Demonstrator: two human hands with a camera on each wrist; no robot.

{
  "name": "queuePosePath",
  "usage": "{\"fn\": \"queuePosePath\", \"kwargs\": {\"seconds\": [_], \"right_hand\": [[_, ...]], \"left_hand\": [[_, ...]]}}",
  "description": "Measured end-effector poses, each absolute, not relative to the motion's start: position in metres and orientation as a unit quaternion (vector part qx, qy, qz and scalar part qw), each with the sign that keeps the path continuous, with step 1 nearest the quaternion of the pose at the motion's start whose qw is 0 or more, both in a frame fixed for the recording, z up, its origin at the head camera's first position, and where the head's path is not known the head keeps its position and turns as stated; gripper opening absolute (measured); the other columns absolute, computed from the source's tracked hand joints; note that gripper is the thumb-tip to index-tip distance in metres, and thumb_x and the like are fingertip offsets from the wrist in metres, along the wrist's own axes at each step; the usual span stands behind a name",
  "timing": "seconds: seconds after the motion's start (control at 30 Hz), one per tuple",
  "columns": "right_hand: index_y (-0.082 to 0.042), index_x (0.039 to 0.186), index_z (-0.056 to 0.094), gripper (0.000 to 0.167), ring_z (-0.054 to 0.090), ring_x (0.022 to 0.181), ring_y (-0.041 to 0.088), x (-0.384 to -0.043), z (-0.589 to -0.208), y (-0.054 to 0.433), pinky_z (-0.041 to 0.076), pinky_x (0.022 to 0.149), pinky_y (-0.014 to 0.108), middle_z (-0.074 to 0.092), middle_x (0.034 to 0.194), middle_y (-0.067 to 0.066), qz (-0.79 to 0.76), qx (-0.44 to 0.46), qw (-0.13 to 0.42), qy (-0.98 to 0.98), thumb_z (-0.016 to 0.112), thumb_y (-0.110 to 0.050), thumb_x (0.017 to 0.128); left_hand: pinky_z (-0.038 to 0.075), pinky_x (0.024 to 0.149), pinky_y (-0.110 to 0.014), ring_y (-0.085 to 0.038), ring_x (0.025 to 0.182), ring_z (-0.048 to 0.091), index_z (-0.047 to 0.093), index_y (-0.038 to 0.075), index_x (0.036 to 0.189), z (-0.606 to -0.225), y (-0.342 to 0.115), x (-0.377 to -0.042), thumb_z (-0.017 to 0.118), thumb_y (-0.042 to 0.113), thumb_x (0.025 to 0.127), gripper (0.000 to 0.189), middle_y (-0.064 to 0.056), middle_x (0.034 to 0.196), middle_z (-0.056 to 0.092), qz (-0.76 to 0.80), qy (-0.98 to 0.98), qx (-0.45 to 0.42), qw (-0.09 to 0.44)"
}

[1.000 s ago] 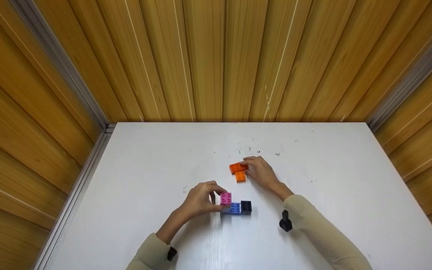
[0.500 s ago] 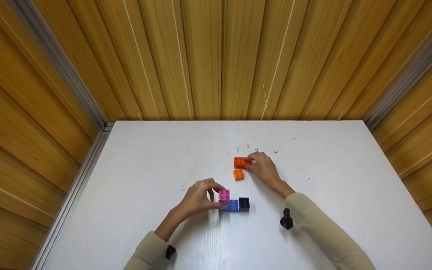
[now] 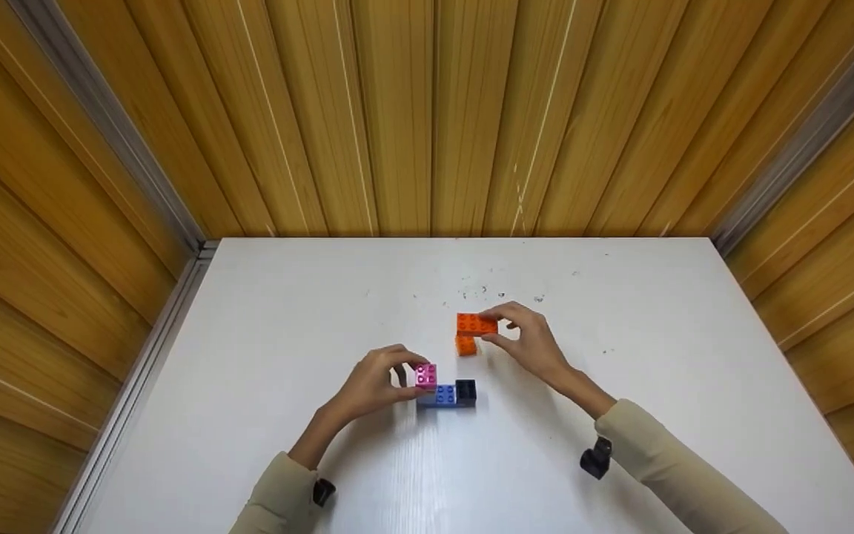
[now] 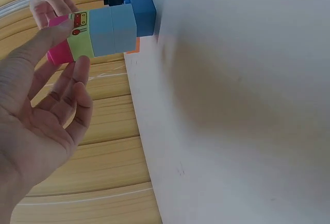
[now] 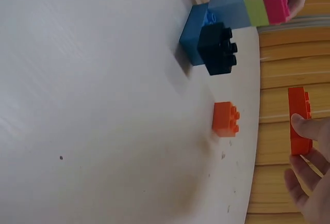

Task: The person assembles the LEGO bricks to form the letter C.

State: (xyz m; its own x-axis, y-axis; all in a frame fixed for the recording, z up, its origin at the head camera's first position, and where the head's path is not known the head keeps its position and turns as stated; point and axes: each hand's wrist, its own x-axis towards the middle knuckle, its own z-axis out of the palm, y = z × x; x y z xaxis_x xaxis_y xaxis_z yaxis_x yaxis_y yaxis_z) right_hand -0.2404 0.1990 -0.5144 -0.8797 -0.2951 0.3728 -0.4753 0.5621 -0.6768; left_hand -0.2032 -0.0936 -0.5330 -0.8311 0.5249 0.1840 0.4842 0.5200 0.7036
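Red-orange oblong plastic brick (image 3: pixel 471 324): pinched in right hand (image 3: pixel 533 345), lifted off white table (image 3: pixel 286 297).
Pink square plastic brick (image 3: pixel 425 376): pinched in left hand (image 3: pixel 376 377), topping yellow-green plastic brick (image 4: pixel 82 43) and pale-blue plastic section (image 4: pixel 114 30).
Blue oblong plastic base (image 5: pixel 192 35): on table, under pale-blue plastic section; black plastic brick (image 5: pixel 212 49) on other end.
Orange square plastic brick (image 5: pixel 223 118): on table, near base.
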Motion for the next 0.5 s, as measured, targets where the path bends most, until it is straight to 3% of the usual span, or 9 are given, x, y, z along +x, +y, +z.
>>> {"fn": "queuePosePath", "kwargs": {"seconds": [0.33, 0.5], "right_hand": [[-0.015, 0.126, 0.073, 0.037, 0.066, 0.103, 0.022, -0.200, -0.498, 0.182, 0.058, 0.082, 0.033, 0.068, 0.115, 0.006, 0.415, 0.281, 0.066, -0.863, 0.079, -0.013, 0.089], [-0.015, 0.122, 0.074, 0.030, 0.064, 0.105, 0.021, -0.194, -0.503, 0.176, 0.056, 0.085, 0.033, 0.066, 0.115, 0.005, 0.418, 0.314, 0.058, -0.851, 0.075, -0.016, 0.092]], "left_hand": [[0.060, 0.076, -0.046, -0.024, 0.083, 0.071, 0.074, 0.010, 0.118, -0.541, -0.104, -0.205, 0.087, 0.023, 0.082, 0.040, -0.007, 0.110, 0.075, 0.478, 0.831, 0.282, 0.038], [0.060, 0.074, -0.038, -0.026, 0.084, 0.072, 0.073, 0.009, 0.119, -0.546, -0.105, -0.205, 0.085, 0.021, 0.084, 0.039, -0.009, 0.112, 0.075, 0.509, 0.813, 0.278, 0.044]]}}
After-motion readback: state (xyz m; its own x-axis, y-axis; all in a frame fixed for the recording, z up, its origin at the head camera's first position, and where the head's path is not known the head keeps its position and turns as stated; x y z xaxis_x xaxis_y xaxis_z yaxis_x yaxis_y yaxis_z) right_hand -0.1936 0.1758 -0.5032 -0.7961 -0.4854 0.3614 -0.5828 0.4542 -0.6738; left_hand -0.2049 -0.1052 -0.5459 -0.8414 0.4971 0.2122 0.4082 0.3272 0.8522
